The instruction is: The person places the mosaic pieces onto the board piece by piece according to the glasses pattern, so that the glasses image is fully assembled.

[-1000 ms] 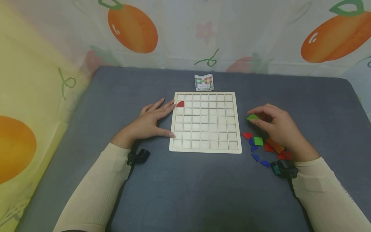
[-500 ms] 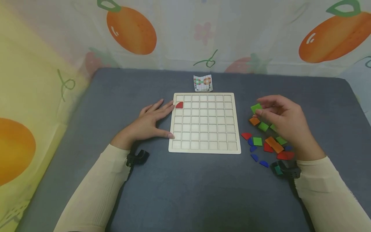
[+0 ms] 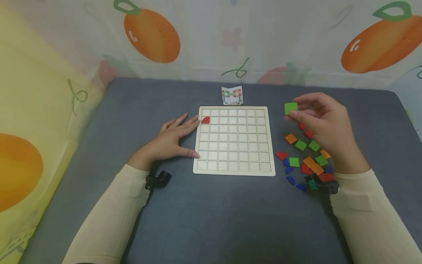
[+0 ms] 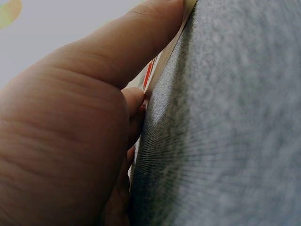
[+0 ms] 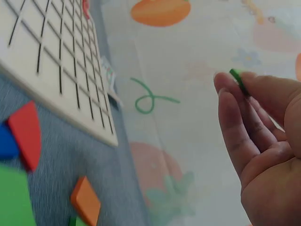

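My right hand [image 3: 328, 119] pinches a green square tile [image 3: 291, 108] between thumb and fingers, raised above the table to the right of the board. In the right wrist view the green tile [image 5: 239, 81] shows edge-on at the fingertips. Spread at the left edge of the pale grid board [image 3: 234, 173], my left hand [image 3: 168, 141] touches the rim with its thumb and fingertips. A red quarter-round tile [image 3: 206, 120] sits in the leftmost column, second row from the top. In the left wrist view the left thumb [image 4: 141, 37] lies against the board's edge.
Loose tiles lie right of the board: green squares [image 3: 294, 162], orange tiles [image 3: 291, 138], red tiles [image 3: 281, 156] and blue half-rounds [image 3: 290, 180]. A small printed pattern card [image 3: 232, 96] lies behind the board. A fruit-print curtain [image 3: 197, 40] hangs beyond the table's far edge.
My right hand has lifted the green square tile up and away from the loose tiles, uncovering several of them, and has turned the tile's face into view. My left hand stays at the board.
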The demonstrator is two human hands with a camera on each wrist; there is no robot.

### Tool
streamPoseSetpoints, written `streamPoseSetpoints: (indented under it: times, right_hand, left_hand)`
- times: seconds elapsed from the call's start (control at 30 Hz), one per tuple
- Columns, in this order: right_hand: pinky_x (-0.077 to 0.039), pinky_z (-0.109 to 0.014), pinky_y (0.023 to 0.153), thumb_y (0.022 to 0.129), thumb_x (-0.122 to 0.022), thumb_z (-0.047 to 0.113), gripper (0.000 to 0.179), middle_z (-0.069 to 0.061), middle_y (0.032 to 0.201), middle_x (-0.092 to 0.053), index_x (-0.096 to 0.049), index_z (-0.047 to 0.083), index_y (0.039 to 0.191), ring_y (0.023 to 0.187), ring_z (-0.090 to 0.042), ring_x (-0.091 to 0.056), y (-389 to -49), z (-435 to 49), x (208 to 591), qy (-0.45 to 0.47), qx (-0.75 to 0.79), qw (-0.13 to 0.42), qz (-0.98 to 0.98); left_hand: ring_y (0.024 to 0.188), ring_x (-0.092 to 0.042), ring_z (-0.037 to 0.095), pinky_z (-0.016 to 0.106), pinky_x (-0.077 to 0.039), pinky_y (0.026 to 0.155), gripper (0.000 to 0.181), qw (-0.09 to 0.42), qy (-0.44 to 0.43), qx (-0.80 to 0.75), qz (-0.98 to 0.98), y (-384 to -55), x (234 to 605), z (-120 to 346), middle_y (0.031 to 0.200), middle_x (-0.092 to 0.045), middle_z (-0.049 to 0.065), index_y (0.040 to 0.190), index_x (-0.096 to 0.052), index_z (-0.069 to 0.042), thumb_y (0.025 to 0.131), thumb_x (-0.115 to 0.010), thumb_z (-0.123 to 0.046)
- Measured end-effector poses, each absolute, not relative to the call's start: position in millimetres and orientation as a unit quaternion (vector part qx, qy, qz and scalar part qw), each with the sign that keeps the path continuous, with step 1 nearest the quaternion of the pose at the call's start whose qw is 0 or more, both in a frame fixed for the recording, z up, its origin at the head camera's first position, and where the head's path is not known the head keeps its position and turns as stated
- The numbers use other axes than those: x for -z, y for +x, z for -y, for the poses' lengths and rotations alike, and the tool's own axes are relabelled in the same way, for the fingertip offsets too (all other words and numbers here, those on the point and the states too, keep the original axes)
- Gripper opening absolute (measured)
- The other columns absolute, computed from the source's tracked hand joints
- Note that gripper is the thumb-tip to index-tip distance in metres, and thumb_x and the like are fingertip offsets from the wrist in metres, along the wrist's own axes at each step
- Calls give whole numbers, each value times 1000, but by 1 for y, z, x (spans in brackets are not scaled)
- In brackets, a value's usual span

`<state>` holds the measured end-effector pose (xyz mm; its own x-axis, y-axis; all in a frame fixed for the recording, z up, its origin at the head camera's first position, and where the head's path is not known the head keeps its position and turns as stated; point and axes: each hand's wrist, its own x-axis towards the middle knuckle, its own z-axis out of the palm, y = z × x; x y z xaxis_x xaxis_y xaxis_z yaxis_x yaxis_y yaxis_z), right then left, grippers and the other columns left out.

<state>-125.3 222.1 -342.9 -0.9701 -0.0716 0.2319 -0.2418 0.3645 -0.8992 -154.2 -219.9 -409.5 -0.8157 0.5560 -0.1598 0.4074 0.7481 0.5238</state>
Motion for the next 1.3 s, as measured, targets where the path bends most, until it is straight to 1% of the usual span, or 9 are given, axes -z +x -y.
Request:
streamPoseSetpoints:
  times: [0.03, 0.1, 0.2, 0.3, 0.47, 0.67, 0.73, 1.0, 1.3]
  right_hand:
    - [-56, -19, 72, 100, -78, -3, 31, -5, 105, -75, -73, 1, 131, 90, -12, -79, -126, -219, 342, 101, -561, 75, 818]
    - [-58, -21, 76, 99, -77, -6, 31, -7, 102, -73, -72, -2, 130, 87, -14, -79, -129, -212, 340, 116, -574, 72, 808]
    - [-59, -21, 76, 99, -77, -6, 31, -6, 98, -71, -71, -4, 130, 84, -14, -78, -133, -200, 339, 130, -569, 73, 808]
    - [-60, -25, 82, 100, -75, -8, 31, -8, 99, -72, -70, -6, 130, 84, -15, -79, -138, -188, 340, 140, -576, 58, 803]
    - [-61, -31, 85, 102, -73, -7, 31, -16, 103, -72, -68, -7, 133, 88, -19, -80, -146, -169, 344, 138, -599, 12, 789]
    - [-61, -41, 90, 104, -74, -2, 35, -19, 108, -69, -66, -5, 138, 95, -28, -79, -156, -147, 351, 118, -613, -49, 780]
    - [-61, -44, 90, 103, -74, -3, 36, -20, 109, -68, -66, -4, 138, 96, -29, -79, -160, -140, 355, 109, -615, -64, 778]
    - [-58, -39, 95, 103, -78, 5, 36, -13, 109, -72, -70, 6, 138, 98, -25, -78, -172, -113, 373, 95, -560, -99, 817]
    - [-56, -38, 92, 102, -80, 11, 33, -8, 107, -74, -71, 7, 134, 92, -20, -75, -181, -82, 385, 122, -517, -117, 839]
  left_hand:
    - [166, 5, 22, 58, -1, 125, 118, 154, 262, -240, -922, -154, 409, 220, 179, -14, -13, 176, -24, -24, 85, -89, -63]
    - [166, 5, 22, 58, -1, 124, 118, 155, 262, -241, -922, -154, 409, 220, 179, -14, -13, 176, -24, -24, 85, -89, -63]
    - [166, 5, 22, 58, -1, 124, 118, 154, 264, -241, -921, -154, 410, 220, 179, -14, -13, 176, -24, -24, 85, -89, -64]
    - [166, 5, 22, 58, -1, 124, 118, 153, 266, -241, -921, -155, 410, 221, 179, -14, -13, 176, -24, -24, 85, -89, -64]
    - [166, 5, 22, 58, 0, 124, 118, 152, 269, -241, -920, -155, 411, 221, 180, -14, -12, 176, -24, -23, 86, -89, -63]
    - [166, 5, 22, 59, 0, 124, 118, 151, 270, -237, -921, -156, 411, 221, 180, -14, -10, 176, -23, -22, 86, -89, -62]
    - [166, 5, 22, 58, 0, 124, 119, 151, 269, -236, -922, -155, 411, 220, 180, -13, -10, 176, -23, -23, 85, -90, -62]
    - [166, 5, 22, 58, 1, 125, 119, 156, 267, -236, -921, -152, 408, 220, 180, -13, -10, 176, -23, -22, 86, -89, -61]
    - [166, 4, 21, 57, 0, 125, 117, 154, 261, -236, -923, -150, 407, 221, 180, -13, -12, 175, -25, -23, 86, -90, -61]
